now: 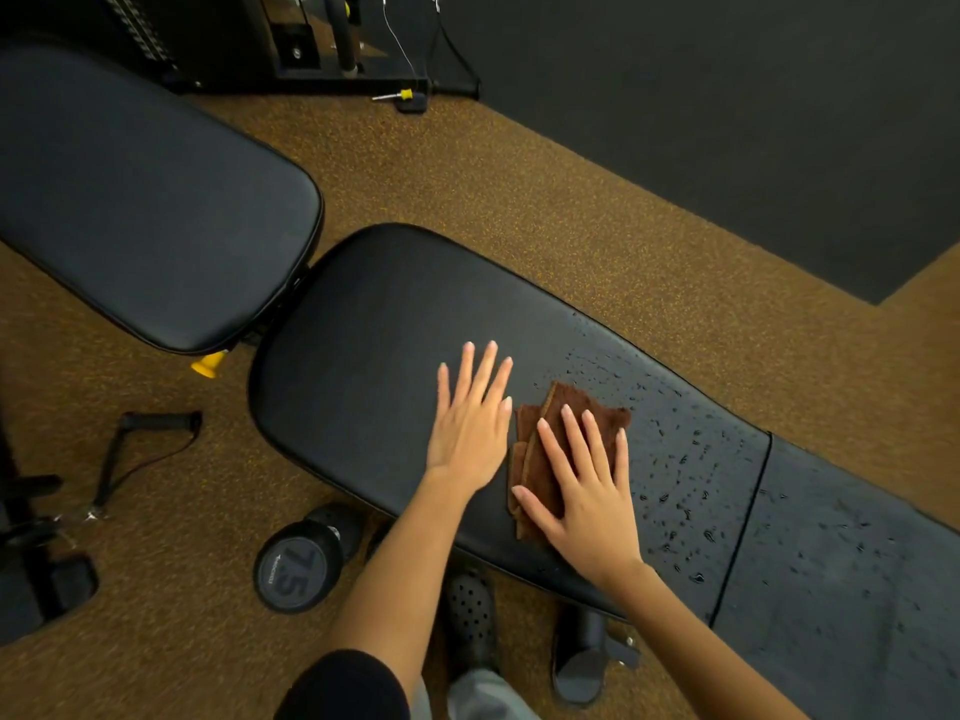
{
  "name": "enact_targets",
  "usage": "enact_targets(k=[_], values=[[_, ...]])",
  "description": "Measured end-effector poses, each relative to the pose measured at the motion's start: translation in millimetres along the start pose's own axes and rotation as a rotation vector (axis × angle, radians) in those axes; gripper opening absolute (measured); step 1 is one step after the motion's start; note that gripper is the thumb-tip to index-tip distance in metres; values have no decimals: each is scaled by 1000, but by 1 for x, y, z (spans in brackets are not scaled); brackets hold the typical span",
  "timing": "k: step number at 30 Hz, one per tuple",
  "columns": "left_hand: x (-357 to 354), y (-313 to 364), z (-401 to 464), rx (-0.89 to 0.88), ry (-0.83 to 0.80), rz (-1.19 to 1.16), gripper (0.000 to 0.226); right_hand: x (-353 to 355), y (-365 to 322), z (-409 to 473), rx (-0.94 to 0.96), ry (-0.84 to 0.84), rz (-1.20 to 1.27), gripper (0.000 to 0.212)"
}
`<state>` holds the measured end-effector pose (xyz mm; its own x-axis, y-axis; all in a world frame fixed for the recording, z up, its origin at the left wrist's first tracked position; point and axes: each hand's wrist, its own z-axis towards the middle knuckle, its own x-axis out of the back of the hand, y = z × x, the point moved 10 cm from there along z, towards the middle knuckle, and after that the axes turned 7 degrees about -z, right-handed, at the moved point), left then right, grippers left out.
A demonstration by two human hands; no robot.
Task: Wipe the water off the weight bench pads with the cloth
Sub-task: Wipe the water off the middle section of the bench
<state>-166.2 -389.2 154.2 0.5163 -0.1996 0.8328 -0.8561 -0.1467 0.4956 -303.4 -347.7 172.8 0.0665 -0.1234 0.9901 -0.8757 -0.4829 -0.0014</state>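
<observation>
A long black bench pad [374, 324] runs from the centre toward the lower right, joined by a seam to a second pad [841, 574]. Water droplets [675, 459] cover the right part of the long pad and the second pad; the left part looks dry. A folded brown cloth [569, 407] lies on the pad. My right hand [587, 491] presses flat on the cloth with straight fingers. My left hand [472, 418] rests flat on the dry pad just left of the cloth, fingers spread.
Another black bench pad [135, 200] lies at the upper left. On the brown speckled floor sit a dumbbell [296, 563], a cable handle [150, 449] and a yellow knob [208, 363]. A black mat [727, 122] covers the upper right. My shoe [470, 615] stands below the bench.
</observation>
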Motion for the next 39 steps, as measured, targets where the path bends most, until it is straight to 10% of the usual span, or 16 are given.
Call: enact_targets(k=[39], values=[[-16,-16,1,-50,-19,87,55,7,44,124,-240,38,73,71]])
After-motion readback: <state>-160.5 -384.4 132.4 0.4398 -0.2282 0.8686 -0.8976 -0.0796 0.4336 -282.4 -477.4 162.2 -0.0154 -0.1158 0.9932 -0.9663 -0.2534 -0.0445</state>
